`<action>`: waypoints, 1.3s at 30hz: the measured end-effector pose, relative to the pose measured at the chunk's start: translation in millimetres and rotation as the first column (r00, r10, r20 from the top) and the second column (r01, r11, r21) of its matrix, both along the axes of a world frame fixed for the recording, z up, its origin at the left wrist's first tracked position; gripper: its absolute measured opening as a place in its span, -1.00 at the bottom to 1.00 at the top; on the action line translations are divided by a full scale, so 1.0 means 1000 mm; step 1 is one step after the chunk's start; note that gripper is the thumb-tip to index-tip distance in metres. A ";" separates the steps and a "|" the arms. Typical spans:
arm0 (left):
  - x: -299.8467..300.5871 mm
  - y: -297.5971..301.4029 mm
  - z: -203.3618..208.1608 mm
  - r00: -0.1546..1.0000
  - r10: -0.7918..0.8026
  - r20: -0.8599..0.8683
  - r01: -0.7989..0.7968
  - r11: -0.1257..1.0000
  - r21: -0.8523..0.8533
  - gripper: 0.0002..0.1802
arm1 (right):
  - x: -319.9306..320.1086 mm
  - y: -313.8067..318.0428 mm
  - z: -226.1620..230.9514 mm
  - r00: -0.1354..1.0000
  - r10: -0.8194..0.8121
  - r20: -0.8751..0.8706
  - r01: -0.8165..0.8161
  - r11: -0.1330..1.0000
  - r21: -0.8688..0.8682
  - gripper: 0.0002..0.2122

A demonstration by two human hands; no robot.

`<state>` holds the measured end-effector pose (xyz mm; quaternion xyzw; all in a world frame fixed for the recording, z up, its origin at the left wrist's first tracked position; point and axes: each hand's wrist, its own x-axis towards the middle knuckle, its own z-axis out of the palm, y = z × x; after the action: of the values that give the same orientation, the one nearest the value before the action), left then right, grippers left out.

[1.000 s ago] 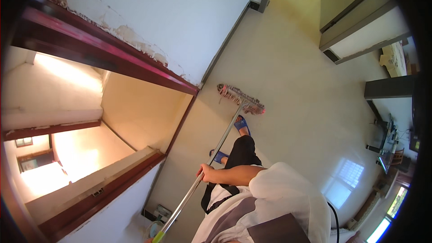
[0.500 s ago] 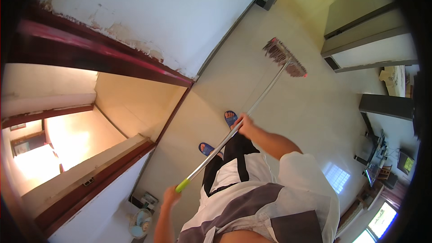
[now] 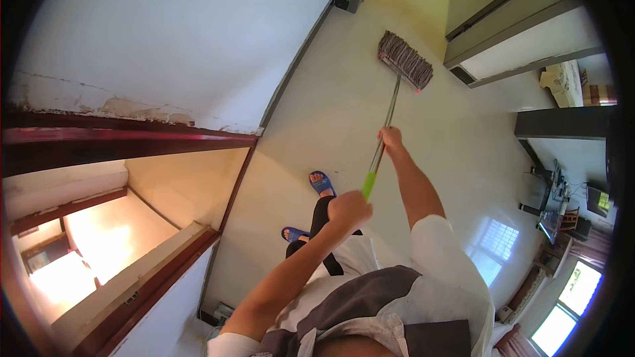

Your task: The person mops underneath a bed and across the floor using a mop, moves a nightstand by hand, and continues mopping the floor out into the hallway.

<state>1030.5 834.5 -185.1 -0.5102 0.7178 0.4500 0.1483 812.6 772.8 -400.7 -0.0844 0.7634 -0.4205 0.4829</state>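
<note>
A flat mop point(image 3: 407, 63) with grey-brown strands lies out ahead on the pale floor, its long metal pole running back toward me. My left hand point(image 3: 350, 211) is closed round the end of the pole, at the bright green grip point(image 3: 369, 186). Farther up, my right hand point(image 3: 391, 137) wraps the bare metal, with that arm stretched forward. Below the pole, my feet in blue slippers point(image 3: 322, 182) stand on the tiles.
A white wall point(image 3: 198, 33) with peeling paint stands at the left, beside a dark red door frame point(image 3: 132, 137) opening on a lit room. Grey door frames point(image 3: 503, 6) rise at the far right. A desk with a chair point(image 3: 569, 219) is at the right.
The mop head has gone forward and a little left, and its strands now face away from me. Both hands have moved forward, the left one also to the right.
</note>
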 end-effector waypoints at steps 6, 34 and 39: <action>0.130 0.055 0.002 0.995 0.006 0.096 -0.006 1.000 -0.007 -0.64 | 0.105 0.050 0.049 0.939 -0.042 0.341 -0.004 0.991 0.135 -0.92; 0.345 0.347 0.195 0.616 0.692 -0.377 -0.760 0.396 -0.516 -0.75 | 0.361 0.278 -0.003 0.581 -0.251 0.774 -0.385 0.753 0.534 -0.84; 0.348 0.375 0.173 0.577 0.654 -0.489 -0.786 0.281 -0.550 -0.91 | 0.347 0.299 -0.058 0.334 -0.331 0.882 -0.428 0.781 0.455 -0.84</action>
<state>1378.5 1209.6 -12.1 -0.7516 0.5299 0.1856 -0.3464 1160.0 1072.1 -458.3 0.3135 0.4283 -0.0960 0.8421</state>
